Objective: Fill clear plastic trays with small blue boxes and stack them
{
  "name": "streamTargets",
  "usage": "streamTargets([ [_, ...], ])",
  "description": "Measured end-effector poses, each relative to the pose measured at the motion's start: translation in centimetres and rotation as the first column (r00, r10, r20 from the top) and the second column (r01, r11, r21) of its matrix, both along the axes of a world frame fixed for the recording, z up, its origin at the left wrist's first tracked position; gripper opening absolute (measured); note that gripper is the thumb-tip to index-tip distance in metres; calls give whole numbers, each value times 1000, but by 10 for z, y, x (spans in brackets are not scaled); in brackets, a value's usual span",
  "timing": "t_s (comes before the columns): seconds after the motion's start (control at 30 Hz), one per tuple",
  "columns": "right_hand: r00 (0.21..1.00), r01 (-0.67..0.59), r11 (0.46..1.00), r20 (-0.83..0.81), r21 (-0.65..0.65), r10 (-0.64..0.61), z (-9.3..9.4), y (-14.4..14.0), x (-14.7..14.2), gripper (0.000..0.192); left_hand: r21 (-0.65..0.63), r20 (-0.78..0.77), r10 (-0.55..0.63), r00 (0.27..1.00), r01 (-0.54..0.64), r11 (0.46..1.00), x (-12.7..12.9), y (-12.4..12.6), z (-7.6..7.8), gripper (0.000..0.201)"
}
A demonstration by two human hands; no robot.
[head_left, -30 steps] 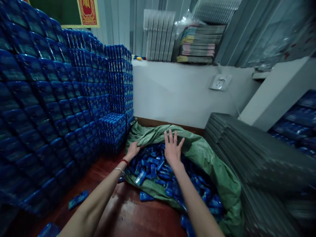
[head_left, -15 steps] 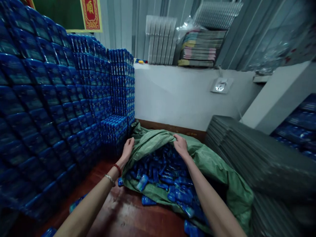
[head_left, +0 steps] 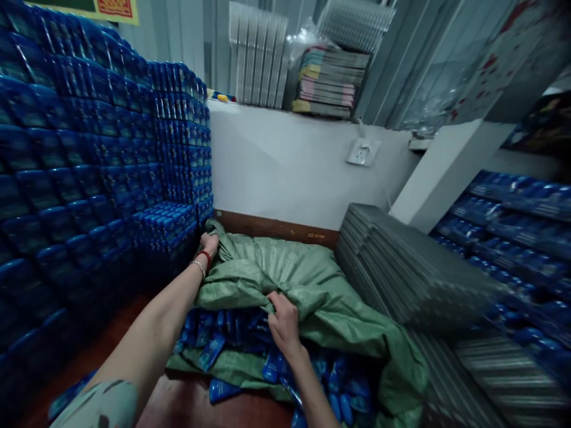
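Gripping green sack (head_left: 312,279) edge with both fists, left hand (head_left: 209,244) far, right hand (head_left: 282,321) near; opening over blue packets (head_left: 214,348); next needing steady pull.

Green sack (head_left: 307,279), seemingly glossy blue packets (head_left: 214,351)

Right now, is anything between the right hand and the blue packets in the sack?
Yes. The green sack lies folded over most of the blue packets. The right hand grips that fold's edge; the left hand holds the sack's far corner.
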State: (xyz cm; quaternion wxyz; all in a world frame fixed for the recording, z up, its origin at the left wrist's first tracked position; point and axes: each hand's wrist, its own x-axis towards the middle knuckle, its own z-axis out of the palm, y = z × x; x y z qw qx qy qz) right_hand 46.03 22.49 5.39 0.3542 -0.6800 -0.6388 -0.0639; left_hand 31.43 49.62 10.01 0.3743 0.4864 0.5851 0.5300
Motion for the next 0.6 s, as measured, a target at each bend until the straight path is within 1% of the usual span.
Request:
streamTargets([
  [0.07,1000,-5,1000,-10,-27,5,-14,-6,-8,41,-39,94,19,995,-16,999,-3,-3,9,30],
  [0.13,1000,-7,997,-16,-73,6,-25,-8,-16,39,-25,169,-10,986,15,1000,-6,-10,26,25],
  [0.2,1000,-19,992,-12,-128,18,-30,-5,-23,37,18,228,-86,970,84,996,-7,-22,48,21],
  [0.27,999,-43,983,13,-176,46,-32,2,-27,34,69,271,-191,943,178,982,-8,-39,69,19],
  [0.33,997,-61,977,41,-203,71,-32,10,-29,33,116,303,-289,908,266,957,-8,-62,87,18],
  [0.4,996,-57,975,60,-213,71,-33,18,-29,34,191,345,-392,853,345,919,-7,-88,100,19],
  [0.5,997,-19,979,64,-202,33,-40,24,-30,41,314,387,-530,755,432,845,-1,-134,112,21],
  [0.57,1000,17,988,8,-151,-16,-47,23,-32,41,377,363,-601,711,478,793,5,-169,115,22],
  [0.6,998,36,992,-47,-120,-42,-50,22,-33,39,407,328,-632,702,499,765,8,-187,116,21],
])
